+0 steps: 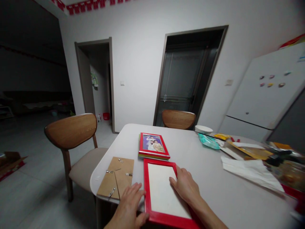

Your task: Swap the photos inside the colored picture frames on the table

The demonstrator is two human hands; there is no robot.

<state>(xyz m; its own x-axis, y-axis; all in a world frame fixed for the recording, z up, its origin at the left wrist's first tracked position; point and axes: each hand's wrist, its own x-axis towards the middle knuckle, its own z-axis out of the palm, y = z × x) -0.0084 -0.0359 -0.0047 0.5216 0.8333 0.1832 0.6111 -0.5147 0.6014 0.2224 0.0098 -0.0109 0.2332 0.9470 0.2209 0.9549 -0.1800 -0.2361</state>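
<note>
A red picture frame (pixel 149 190) lies flat near the front edge of the white table (pixel 207 171), with a white sheet showing inside it. My left hand (pixel 130 203) rests flat by the frame's left rail, fingers stretched out. My right hand (pixel 186 186) lies on the frame's right side, fingers spread over the white sheet and the rail. A brown backing board (pixel 116 176) with metal clips lies just left of the frame. Beyond it sits a stack of red frames (pixel 152 146), the top one holding a photo of two people.
Two wooden chairs stand at the table, one at the left (pixel 71 133) and one at the far side (pixel 178 118). A white bowl (pixel 203 129), a teal packet (pixel 209 141), papers (pixel 250 171) and clutter fill the right side. A white fridge (pixel 267 92) stands at right.
</note>
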